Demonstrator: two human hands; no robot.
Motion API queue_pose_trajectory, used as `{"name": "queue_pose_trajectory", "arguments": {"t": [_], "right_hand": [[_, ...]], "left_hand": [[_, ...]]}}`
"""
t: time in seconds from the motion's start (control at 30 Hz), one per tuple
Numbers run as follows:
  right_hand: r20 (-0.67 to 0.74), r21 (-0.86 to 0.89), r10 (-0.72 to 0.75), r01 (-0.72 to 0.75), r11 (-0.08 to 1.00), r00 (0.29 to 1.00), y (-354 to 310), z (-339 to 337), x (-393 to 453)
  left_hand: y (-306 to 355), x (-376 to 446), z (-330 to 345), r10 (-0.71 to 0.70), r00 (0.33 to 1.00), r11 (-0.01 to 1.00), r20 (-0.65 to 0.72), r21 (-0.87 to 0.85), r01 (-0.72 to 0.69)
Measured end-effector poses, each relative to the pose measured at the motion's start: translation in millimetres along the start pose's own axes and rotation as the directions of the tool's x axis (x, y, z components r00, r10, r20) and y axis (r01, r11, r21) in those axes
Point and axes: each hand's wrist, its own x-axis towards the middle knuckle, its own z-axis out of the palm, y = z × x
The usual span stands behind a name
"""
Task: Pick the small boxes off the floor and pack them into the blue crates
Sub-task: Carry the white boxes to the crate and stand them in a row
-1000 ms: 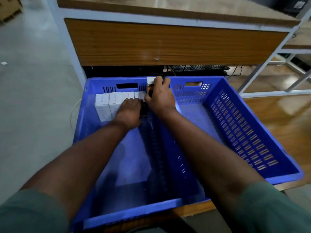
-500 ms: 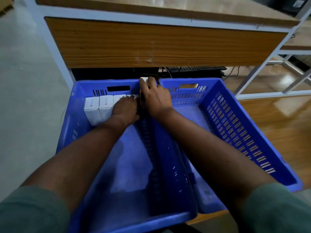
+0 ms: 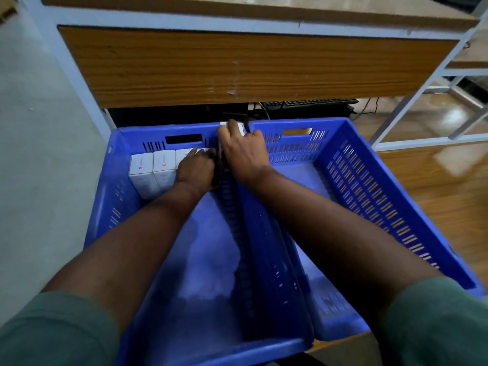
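Observation:
Two blue crates stand side by side, the left crate (image 3: 137,233) and the right crate (image 3: 396,207). A row of small white boxes (image 3: 153,170) stands on end along the left crate's far wall. My left hand (image 3: 196,169) rests on the right end of that row, fingers lying over the box tops. At the far rim where the two crates meet, my right hand (image 3: 244,155) grips one more small white box (image 3: 239,128), mostly hidden by its fingers.
A wooden-fronted table (image 3: 237,67) on a white metal frame stands just behind the crates, with a black keyboard (image 3: 309,103) and cables under it. Grey floor (image 3: 39,154) lies to the left, a wooden board (image 3: 449,194) under the right crate.
My left hand has slid left over the row and covers more boxes. My right hand stays at the far rim with its box. The view has shifted slightly.

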Motion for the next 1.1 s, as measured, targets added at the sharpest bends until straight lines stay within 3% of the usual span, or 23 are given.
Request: {"name": "queue_pose_trajectory", "arguments": {"t": [0.37,0.53,0.83,1.0,1.1], "right_hand": [[0.114,0.027,-0.086,0.084,0.996,0.99,27,-7,10],[0.194,0.155,-0.19,0.162,0.975,0.962,43,-2,27],[0.138,-0.028,-0.251,0.257,0.966,0.958,17,-20,26],[0.167,-0.054,-0.216,0.227,0.972,0.962,1,-12,27],[0.238,0.023,-0.098,0.095,0.995,0.966,7,-2,21]], "left_hand": [[-11,-9,-2,0.023,0.999,0.992,0.03,-0.127,-0.019],[-11,-4,-8,0.008,0.996,0.986,0.089,-0.167,0.007],[3,0,-4,-0.027,0.988,0.999,0.154,-0.017,0.03],[0,2,-2,-0.063,0.985,0.996,0.162,-0.046,0.071],[0,-1,-5,-0.043,0.99,0.998,0.131,-0.04,0.049]]}}
